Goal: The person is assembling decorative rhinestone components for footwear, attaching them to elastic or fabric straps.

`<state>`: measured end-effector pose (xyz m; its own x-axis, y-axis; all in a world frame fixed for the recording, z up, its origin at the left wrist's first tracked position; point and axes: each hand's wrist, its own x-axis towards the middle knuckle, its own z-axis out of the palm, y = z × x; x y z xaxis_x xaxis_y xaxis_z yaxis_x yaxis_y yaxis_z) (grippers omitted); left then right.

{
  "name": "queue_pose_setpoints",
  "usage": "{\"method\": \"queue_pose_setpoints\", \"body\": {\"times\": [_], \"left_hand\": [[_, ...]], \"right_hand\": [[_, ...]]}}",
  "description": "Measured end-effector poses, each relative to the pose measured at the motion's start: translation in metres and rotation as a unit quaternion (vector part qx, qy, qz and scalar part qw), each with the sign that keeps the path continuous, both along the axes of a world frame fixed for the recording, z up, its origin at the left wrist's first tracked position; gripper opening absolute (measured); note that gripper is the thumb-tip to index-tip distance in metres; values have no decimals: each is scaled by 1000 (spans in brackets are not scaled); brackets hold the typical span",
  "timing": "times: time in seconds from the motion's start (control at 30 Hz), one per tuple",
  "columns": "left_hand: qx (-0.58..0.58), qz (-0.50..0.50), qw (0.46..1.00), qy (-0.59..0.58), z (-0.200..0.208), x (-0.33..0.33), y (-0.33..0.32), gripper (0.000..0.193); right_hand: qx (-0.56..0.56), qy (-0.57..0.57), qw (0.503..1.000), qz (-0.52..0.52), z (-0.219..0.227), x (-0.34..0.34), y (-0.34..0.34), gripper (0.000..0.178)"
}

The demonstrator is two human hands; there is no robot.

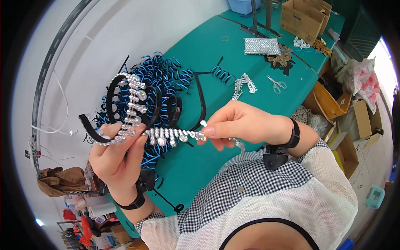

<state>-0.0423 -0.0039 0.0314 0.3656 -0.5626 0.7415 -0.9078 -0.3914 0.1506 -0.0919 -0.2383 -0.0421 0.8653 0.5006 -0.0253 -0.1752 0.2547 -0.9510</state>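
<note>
My left hand (118,156) grips a black headband (91,127) whose upper side carries silver beaded trim with clear stones. From its fingers a loose length of the trim (162,135) stretches across to my right hand (250,123). Thumb and forefinger of that right hand pinch the strip, and a small white piece (203,123) stands up beside the thumb. A bit of trim hangs below the right wrist. Behind the left hand, a heap of shiny blue-and-black spiral coils (160,68) on black bands covers part of the green table (196,46).
Another beaded strip (246,83) lies past my right hand, with scissors (276,85) to its right. Farther back are a clear pack (261,46), gold-brown ornaments (280,60) and a cardboard box (304,18). Boxes and bags crowd the table's right side; a metal frame curves along the left wall.
</note>
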Motion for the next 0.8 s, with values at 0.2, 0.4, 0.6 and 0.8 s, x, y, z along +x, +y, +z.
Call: {"method": "queue_pose_setpoints", "body": {"times": [0.2, 0.4, 0.6, 0.8], "left_hand": [[27, -17, 998, -50, -6, -5, -12, 20], [26, 18, 997, -66, -18, -3, -14, 20], [-7, 13, 998, 58, -16, -1, 2, 21], [26, 22, 990, 137, -6, -4, 7, 18]], "right_hand": [[-32, -128, 974, -181, -18, -3, 7, 16], [-72, -417, 856, -299, -24, -5, 10, 9], [31, -198, 972, -122, -11, -6, -11, 24], [36, -121, 992, -3, -6, 5, -13, 42]]}}
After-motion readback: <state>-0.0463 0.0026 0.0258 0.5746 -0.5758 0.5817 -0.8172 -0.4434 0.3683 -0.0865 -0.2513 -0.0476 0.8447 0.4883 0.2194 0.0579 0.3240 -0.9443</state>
